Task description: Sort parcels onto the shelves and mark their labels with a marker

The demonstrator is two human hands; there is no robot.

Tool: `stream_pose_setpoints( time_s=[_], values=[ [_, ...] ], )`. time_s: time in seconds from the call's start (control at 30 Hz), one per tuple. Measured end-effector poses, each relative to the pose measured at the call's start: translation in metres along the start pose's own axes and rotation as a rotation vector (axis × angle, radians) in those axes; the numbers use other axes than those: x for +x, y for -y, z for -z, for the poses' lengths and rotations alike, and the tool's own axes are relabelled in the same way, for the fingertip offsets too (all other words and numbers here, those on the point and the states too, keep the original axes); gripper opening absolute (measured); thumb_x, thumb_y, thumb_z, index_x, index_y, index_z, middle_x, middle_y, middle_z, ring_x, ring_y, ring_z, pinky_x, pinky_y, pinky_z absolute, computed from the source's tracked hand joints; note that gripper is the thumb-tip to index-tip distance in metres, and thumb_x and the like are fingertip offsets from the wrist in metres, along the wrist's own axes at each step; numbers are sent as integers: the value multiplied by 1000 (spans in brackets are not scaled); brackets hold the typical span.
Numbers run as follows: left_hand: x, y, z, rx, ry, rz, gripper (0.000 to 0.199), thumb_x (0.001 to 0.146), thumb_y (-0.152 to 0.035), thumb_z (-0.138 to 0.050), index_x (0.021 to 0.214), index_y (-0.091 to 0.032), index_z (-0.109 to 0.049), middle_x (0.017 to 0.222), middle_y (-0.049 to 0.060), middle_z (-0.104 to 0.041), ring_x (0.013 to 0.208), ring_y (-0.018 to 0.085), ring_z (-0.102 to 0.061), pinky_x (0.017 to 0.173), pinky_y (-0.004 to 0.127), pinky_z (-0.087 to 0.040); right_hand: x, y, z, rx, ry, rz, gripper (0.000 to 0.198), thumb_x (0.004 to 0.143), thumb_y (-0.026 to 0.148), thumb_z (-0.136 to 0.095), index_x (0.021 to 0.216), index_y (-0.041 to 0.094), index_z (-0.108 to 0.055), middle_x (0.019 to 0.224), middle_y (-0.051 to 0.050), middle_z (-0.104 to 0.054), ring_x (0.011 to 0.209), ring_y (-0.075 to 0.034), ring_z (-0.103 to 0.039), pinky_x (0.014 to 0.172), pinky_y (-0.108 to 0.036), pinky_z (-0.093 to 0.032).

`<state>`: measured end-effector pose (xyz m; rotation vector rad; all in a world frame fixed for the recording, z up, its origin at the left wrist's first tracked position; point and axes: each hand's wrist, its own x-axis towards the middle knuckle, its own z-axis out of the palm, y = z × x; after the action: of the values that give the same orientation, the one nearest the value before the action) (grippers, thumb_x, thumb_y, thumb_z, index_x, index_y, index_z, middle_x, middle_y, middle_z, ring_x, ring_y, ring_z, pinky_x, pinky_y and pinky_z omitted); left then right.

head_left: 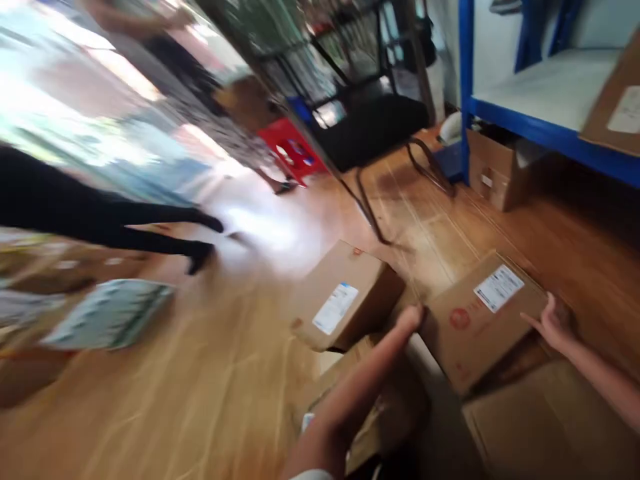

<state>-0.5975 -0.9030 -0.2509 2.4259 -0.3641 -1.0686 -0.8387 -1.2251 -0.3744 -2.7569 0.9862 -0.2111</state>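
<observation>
Between my two hands is a cardboard box [450, 347] with a red round print and a white shipping label [499, 288] on its top. My left hand [411, 319] grips its left side, fingers curled and partly hidden. At the opposite side my right hand [554, 323] holds on, with one finger stretched over the top. A second labelled cardboard box [350, 273] stands just left of my left hand. Beneath my left forearm is another carton [330, 377], partly covered. A larger carton [555, 420] lies below my right forearm.
A black chair [375, 127] and a red plastic stool [295, 150] stand ahead. A blue-framed shelf [540, 127] is at the right, with an open box [490, 170] under it. Two people stand at the left, near packages [110, 313] on the wooden floor.
</observation>
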Motion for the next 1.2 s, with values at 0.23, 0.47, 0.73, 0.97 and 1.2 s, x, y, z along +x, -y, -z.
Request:
stream_pose_setpoints(
  time_s=[0.23, 0.47, 0.73, 0.97, 1.2],
  values=[
    [-22, -38, -7, 169, 139, -78, 50, 106, -29, -31, 127, -13, -73, 123, 22, -74, 123, 35, -67, 97, 41, -52, -25, -18, 88, -242, 228, -260, 97, 87, 70, -58, 146, -2, -32, 141, -39, -50, 132, -47, -49, 110, -58, -37],
    [-75, -45, -44, -16, -17, -479, 42, 98, -31, -51, 134, -24, -71, 131, 14, -70, 115, 30, -70, 101, 42, -56, -34, -26, 144, -225, 177, -627, 65, 85, 34, -67, 138, 5, -43, 140, -29, -54, 136, -39, -47, 113, -53, -39],
    [-42, -22, -69, -505, 326, -337, 137, 50, -44, -96, 158, -19, -16, 140, 19, -50, 119, 32, -64, 99, 49, -58, -37, 50, 221, -181, 83, 268, 101, 75, 30, -71, 160, 16, -17, 165, -21, -28, 156, -38, -22, 127, -63, -17],
    [-28, -34, -64, -418, 424, -480, 90, 48, -49, -90, 113, -24, -33, 123, 9, -57, 125, 33, -58, 107, 50, -51, 0, 135, 181, -291, 665, 642, 139, 51, 43, -97, 163, 18, -18, 162, -20, -37, 153, -41, -26, 128, -60, -5],
    [-23, -60, -77, -379, 389, -537, 88, 54, -50, -88, 120, -24, -35, 124, 9, -57, 124, 32, -57, 106, 52, -50, 14, 105, 196, -242, 638, 665, 124, 50, 31, -96, 156, 22, -31, 149, -16, -49, 140, -35, -43, 127, -57, -16]
  ],
)
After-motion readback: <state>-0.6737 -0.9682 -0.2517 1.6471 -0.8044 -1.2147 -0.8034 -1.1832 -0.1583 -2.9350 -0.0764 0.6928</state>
